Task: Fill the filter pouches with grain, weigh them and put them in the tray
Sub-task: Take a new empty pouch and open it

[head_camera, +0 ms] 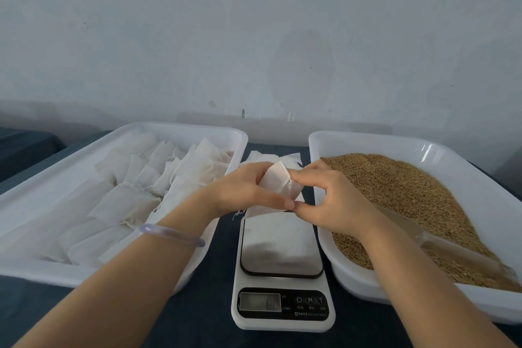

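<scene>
While many filled pouches (135, 195) already lie in rows in the left tray (180, 128), head view shows one flat, apparently empty pouch (278, 179) held above the far end of the scale (282, 277), the left hand (243, 189) gripping its side and the right hand (330, 195) pinching its mouth. Judged stage: opening for filling; scooping from the grain (409, 192) in the right tray (367, 137), weighing and placing remain for this pouch, and a stack of blanks (260, 156) waits behind the scale.

Grain tray (367, 137): glossy white plastic
Pouch (278, 178): matt fibrous fabric
Scale platform (279, 246): brushed metal
Surface (209, 316): dark matt cloth
</scene>
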The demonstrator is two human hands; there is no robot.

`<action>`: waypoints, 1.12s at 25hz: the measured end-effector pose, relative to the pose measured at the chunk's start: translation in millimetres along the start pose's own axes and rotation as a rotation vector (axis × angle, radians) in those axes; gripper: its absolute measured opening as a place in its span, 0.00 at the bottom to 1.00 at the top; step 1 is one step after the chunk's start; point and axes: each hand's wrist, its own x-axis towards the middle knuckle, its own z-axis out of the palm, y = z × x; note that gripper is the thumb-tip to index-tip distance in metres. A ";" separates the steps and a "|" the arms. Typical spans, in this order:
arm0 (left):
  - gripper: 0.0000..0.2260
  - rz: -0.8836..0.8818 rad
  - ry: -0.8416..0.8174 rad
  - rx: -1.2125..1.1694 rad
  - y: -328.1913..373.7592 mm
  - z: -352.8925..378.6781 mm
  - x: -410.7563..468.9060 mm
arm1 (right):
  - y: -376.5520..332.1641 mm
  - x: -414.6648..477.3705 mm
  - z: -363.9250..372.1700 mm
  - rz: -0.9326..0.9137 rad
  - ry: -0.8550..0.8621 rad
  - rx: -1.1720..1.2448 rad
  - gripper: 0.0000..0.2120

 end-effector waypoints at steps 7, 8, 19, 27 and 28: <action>0.07 -0.179 -0.063 0.202 -4.4 3.7 1.8 | -3.1 0.2 1.2 -0.064 0.053 -0.052 0.24; 0.06 -0.179 -0.075 0.204 -4.8 3.3 2.0 | -6.5 0.1 1.0 -0.082 0.063 -0.055 0.24; 0.09 -0.052 -0.092 0.092 0.7 8.2 0.7 | 58.2 -72.2 -100.9 0.833 -0.382 -0.434 0.24; 0.08 -0.017 -0.035 0.169 -1.9 12.8 0.4 | 78.5 -80.4 -98.7 0.995 -0.291 -0.555 0.29; 0.09 -0.010 -0.010 0.199 -2.9 12.6 1.1 | 79.7 -82.8 -98.5 0.994 -0.323 -0.538 0.24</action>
